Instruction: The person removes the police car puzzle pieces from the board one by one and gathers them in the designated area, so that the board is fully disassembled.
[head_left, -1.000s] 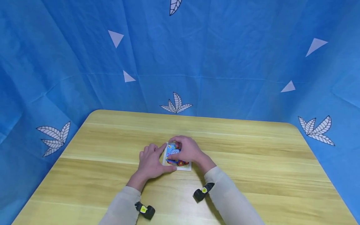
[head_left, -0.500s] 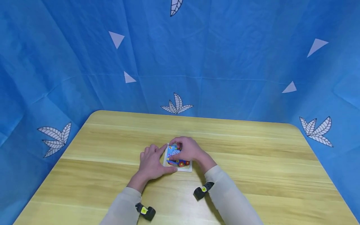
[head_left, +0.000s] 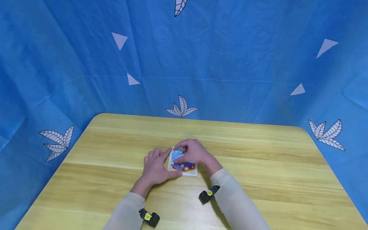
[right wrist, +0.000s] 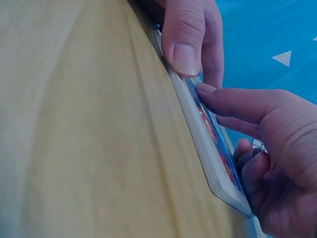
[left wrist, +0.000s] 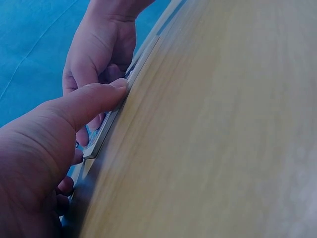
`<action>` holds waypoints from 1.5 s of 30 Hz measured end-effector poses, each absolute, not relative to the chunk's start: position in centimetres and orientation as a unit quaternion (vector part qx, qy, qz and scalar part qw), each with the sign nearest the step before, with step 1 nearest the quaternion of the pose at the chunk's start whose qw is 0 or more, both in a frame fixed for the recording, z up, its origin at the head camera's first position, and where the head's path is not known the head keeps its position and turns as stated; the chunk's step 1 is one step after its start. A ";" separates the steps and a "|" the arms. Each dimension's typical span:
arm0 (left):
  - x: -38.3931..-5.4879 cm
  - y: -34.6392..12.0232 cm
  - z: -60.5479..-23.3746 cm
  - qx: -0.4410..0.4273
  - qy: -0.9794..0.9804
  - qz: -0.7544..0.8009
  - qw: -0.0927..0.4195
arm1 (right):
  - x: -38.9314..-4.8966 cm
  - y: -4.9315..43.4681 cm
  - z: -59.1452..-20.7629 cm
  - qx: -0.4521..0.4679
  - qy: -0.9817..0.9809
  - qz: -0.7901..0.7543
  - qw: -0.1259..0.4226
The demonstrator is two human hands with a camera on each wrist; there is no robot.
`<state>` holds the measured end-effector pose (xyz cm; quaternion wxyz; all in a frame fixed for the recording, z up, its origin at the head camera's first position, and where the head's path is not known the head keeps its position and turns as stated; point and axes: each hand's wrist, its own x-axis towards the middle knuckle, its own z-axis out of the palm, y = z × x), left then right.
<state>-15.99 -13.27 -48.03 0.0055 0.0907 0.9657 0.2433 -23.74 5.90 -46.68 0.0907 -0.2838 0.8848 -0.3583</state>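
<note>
A small white-rimmed jigsaw puzzle board [head_left: 190, 174] with a colourful train picture [head_left: 184, 166] lies on the wooden table. My left hand [head_left: 155, 167] spans its left side, straight thumb on the near rim and index finger at the far left corner. In the right wrist view the left thumb [right wrist: 185, 54] presses down on the rim. From above, my right hand [head_left: 195, 152] grips a blue train puzzle piece [right wrist: 225, 148] between thumb and bent fingers; those fingers hide much of it. In the left wrist view, the board [left wrist: 111, 119] shows edge-on beneath both hands.
The wooden table [head_left: 258, 179] has rounded far corners. Behind it and along both sides hangs a blue curtain [head_left: 235, 57] with white leaf and triangle prints. A black camera strap sits on each sleeve cuff.
The train piece under my right hand has turned slightly, and more of its red wheels and yellow dots show. Both hands stay almost in place.
</note>
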 end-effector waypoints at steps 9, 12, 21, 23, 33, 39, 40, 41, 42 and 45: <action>-15.8 -13.4 -48.0 0.089 0.965 0.245 0.002 | -23.7 5.4 -46.1 -0.289 0.889 -0.335 0.114; -15.8 -13.4 -47.9 0.087 0.966 0.243 0.004 | -23.6 5.3 -46.0 -0.289 0.892 -0.328 0.118; -15.7 -13.3 -48.0 0.088 0.966 0.243 0.006 | -23.2 5.3 -46.2 -0.264 0.896 -0.334 0.126; -15.8 -13.3 -48.0 0.089 0.966 0.244 0.006 | -23.2 5.3 -46.2 -0.251 0.896 -0.342 0.132; -16.0 -13.2 -48.2 0.085 0.965 0.249 0.007 | -22.9 5.2 -46.0 -0.223 0.892 -0.364 0.147; -16.0 -13.2 -48.2 0.083 0.965 0.248 0.007 | -23.0 5.2 -46.2 -0.229 0.886 -0.377 0.143; -16.0 -13.2 -48.2 0.083 0.965 0.248 0.007 | -23.0 5.2 -46.2 -0.229 0.884 -0.382 0.143; -16.0 -13.2 -48.2 0.083 0.965 0.248 0.008 | -23.0 5.3 -46.2 -0.226 0.882 -0.388 0.144; -16.0 -13.2 -48.1 0.083 0.965 0.248 0.008 | -23.0 5.3 -46.3 -0.222 0.879 -0.395 0.145; -16.0 -13.2 -48.1 0.083 0.965 0.247 0.010 | -23.0 5.3 -46.4 -0.210 0.875 -0.412 0.146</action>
